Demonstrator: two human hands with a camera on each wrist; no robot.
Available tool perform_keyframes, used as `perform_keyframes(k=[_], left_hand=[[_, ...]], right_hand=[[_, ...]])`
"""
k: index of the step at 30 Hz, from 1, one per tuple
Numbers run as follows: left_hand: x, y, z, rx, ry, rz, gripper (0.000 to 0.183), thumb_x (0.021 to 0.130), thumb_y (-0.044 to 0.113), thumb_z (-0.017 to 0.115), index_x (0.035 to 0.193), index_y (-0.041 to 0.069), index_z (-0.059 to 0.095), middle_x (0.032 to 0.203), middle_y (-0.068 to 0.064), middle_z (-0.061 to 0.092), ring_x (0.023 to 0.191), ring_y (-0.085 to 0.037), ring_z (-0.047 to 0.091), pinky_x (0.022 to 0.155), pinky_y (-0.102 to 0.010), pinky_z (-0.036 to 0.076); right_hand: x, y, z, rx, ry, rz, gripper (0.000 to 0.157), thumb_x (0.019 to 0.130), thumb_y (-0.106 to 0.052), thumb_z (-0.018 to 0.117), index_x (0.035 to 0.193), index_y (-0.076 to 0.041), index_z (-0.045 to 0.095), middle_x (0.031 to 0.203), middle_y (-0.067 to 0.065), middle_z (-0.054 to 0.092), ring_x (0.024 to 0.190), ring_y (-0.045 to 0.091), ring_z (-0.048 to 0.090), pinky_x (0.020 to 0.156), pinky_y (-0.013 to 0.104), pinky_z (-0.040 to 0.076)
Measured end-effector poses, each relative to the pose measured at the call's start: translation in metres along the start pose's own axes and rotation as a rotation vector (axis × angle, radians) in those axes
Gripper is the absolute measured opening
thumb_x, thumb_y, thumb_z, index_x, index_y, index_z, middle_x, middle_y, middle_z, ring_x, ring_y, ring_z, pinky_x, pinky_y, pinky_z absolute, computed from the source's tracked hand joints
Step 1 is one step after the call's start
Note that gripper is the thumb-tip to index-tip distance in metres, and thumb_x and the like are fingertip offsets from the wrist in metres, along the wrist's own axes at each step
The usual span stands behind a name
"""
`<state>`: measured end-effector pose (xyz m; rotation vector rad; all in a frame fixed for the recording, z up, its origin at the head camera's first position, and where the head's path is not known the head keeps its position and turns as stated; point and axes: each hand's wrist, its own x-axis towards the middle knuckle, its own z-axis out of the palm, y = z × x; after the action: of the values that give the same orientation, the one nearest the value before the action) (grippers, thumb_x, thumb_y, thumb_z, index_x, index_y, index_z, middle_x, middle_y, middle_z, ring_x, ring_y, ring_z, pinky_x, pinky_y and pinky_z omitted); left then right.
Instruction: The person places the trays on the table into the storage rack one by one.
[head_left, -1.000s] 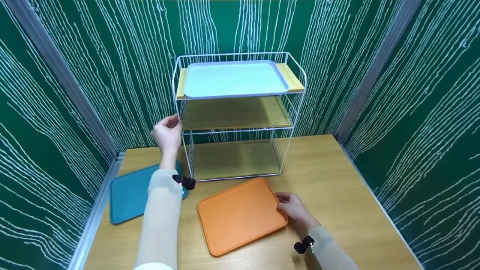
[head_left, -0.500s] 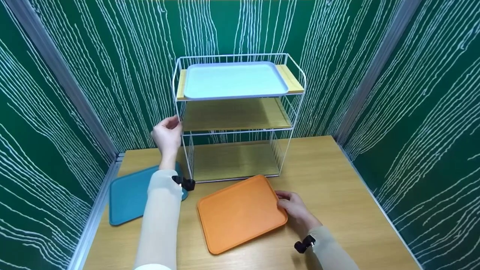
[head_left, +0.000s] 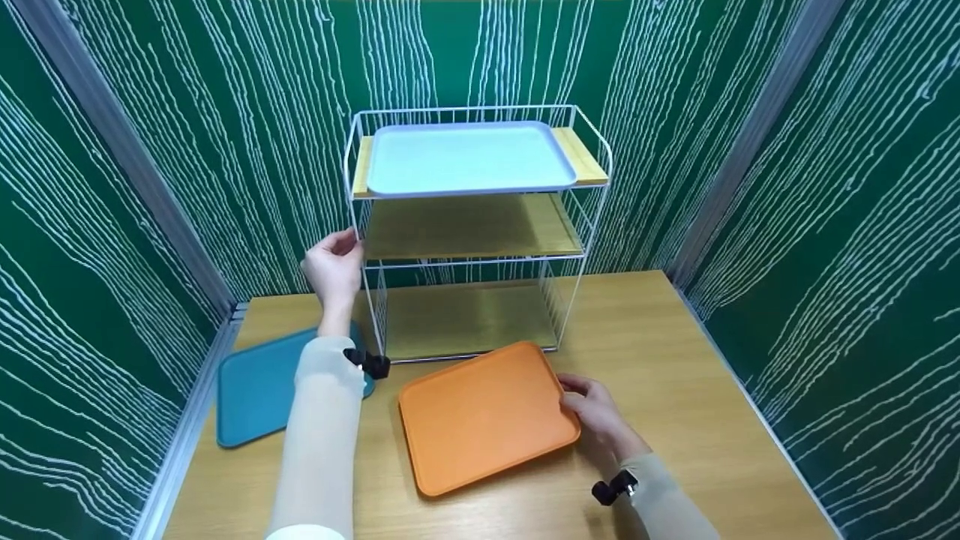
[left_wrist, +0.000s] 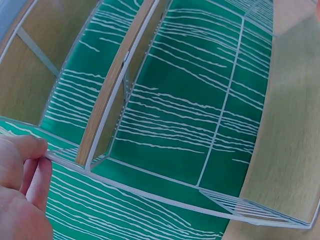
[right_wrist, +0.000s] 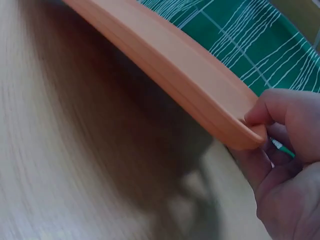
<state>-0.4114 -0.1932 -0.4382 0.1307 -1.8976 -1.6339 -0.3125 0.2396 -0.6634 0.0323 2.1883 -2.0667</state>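
Note:
My right hand (head_left: 596, 411) pinches the right edge of an orange tray (head_left: 487, 420), thumb on top and fingers beneath. In the right wrist view the orange tray (right_wrist: 175, 65) is tilted and raised over the table, with its shadow below. My left hand (head_left: 335, 268) grips the front left upright of a white wire rack (head_left: 373, 315) at middle-shelf height. The left wrist view has the thumb and fingers (left_wrist: 42, 185) pinching that thin rod. A pale blue tray (head_left: 472, 157) lies on the rack's top wooden shelf. The middle shelf (head_left: 472, 229) and bottom shelf (head_left: 469, 322) carry nothing.
A teal tray (head_left: 259, 394) lies on the wooden table (head_left: 660, 360) at the left, partly hidden by my left forearm. Green walls with white wavy lines (head_left: 825, 225) enclose the table at the back and both sides.
The orange tray has risen and shifted slightly forward and right, with my right hand moving along with it. My left hand stays on the rack's upright.

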Motion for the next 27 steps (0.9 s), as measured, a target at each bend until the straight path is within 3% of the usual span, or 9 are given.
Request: perform_keyframes(k=[8,15,21,27], left_hand=[[0.0,0.0,0.0,0.016,-0.008,-0.011,0.02,0.1,0.008,0.077,0.12,0.007,0.081,0.118,-0.009,0.079,0.109,-0.019,0.074,0.095,-0.028,0.061],[0.002,0.0,0.0,0.037,0.01,0.024,0.019,0.099,0.007,0.078,0.117,0.005,0.081,0.114,-0.011,0.08,0.104,-0.021,0.075,0.091,-0.029,0.062],[0.001,0.001,0.0,0.039,-0.002,0.003,0.019,0.099,0.009,0.078,0.117,0.006,0.081,0.115,-0.009,0.079,0.105,-0.019,0.074,0.092,-0.028,0.062],[0.001,0.001,-0.001,0.032,-0.012,0.0,0.019,0.1,0.009,0.077,0.118,0.007,0.081,0.116,-0.008,0.079,0.107,-0.018,0.073,0.094,-0.028,0.061]], right_hand=[[-0.007,-0.014,-0.002,-0.024,0.028,-0.029,0.051,0.091,0.01,0.06,0.142,0.015,0.058,0.13,0.027,0.068,0.103,0.023,0.069,0.082,0.027,0.061],[-0.008,-0.026,-0.004,0.122,0.077,-0.018,0.055,0.09,0.014,0.057,0.145,0.017,0.052,0.128,0.025,0.067,0.098,0.019,0.068,0.077,0.026,0.06],[-0.011,-0.04,-0.009,0.13,0.152,0.02,0.056,0.096,0.009,0.057,0.151,0.011,0.05,0.139,0.022,0.061,0.098,0.015,0.066,0.074,0.026,0.06],[-0.014,-0.056,-0.011,0.193,0.174,-0.006,0.056,0.097,0.01,0.056,0.153,0.012,0.047,0.14,0.023,0.057,0.101,0.015,0.066,0.078,0.027,0.061]])
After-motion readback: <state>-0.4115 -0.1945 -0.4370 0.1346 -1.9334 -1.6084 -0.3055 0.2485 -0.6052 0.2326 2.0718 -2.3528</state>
